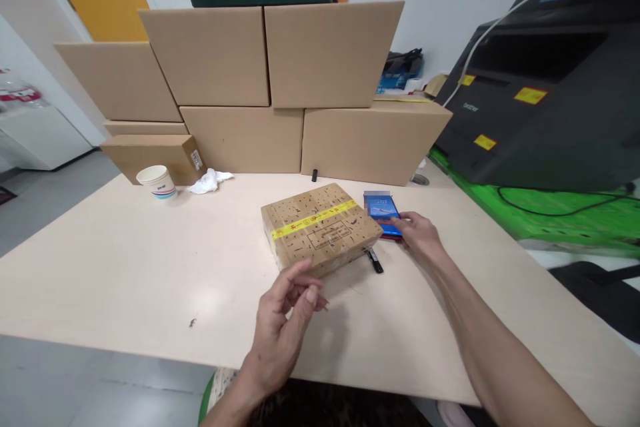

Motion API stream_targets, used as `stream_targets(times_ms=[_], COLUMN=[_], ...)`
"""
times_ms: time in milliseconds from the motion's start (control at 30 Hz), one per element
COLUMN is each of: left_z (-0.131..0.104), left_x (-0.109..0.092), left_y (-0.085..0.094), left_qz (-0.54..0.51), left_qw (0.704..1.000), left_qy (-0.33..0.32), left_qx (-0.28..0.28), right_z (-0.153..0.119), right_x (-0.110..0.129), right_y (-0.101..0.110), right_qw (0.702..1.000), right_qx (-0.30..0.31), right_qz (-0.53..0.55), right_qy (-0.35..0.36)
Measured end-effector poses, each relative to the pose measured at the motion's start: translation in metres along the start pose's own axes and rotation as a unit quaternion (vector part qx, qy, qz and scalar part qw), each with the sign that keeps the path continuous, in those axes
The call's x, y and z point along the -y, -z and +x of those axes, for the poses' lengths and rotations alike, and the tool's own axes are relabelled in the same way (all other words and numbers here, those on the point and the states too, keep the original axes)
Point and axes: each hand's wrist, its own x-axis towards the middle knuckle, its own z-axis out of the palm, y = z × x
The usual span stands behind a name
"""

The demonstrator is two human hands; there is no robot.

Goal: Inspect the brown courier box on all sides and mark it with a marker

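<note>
A flat brown cardboard box [320,223] with yellow tape across its top and small dark marks lies on the table. My left hand [285,320] is raised at the box's near edge, its fingers curled but apart, with a tiny pale bit by the fingertips. To the right of the box, my right hand [420,233] touches the lower edge of a blue phone [383,210] with its screen lit; whether it grips the phone does not show clearly. A black pen or cutter [375,261] pokes out beside the box's near right corner.
Large cardboard boxes [240,140] are stacked along the table's back. A paper cup [157,181], crumpled tissue [210,180] and small black cap [315,175] stand before them. A dark printer [540,100] is at the right, on a green surface [540,210]. The table's front edge runs near me.
</note>
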Motion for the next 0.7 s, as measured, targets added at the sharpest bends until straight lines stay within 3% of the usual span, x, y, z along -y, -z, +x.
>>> stream_targets(times_ms=[233, 333, 400, 533, 600, 700], left_z=[0.012, 0.024, 0.033, 0.047, 0.052, 0.059], left_x=[-0.013, -0.008, -0.002, 0.012, 0.014, 0.006], left_y=[0.028, 0.042, 0.05, 0.058, 0.057, 0.054], left_qz=[0.025, 0.052, 0.091, 0.129, 0.105, 0.056], left_qw=[0.988, 0.98, 0.975, 0.978, 0.984, 0.991], left_qy=[-0.082, -0.07, -0.022, 0.098, 0.117, 0.101], left_qx=[-0.131, -0.178, -0.204, -0.135, -0.082, -0.072], right_z=[-0.004, -0.007, -0.013, -0.037, -0.051, -0.066], right_x=[0.013, 0.018, 0.026, 0.052, 0.066, 0.08], right_y=[0.008, 0.01, 0.01, 0.003, -0.001, -0.005], right_qw=[0.996, 0.997, 0.998, 0.985, 0.962, 0.94], right_qx=[-0.003, -0.019, -0.027, 0.053, 0.114, 0.171], right_qz=[-0.08, -0.073, -0.051, 0.157, 0.236, 0.263], right_qy=[-0.035, -0.028, -0.003, 0.057, 0.08, 0.13])
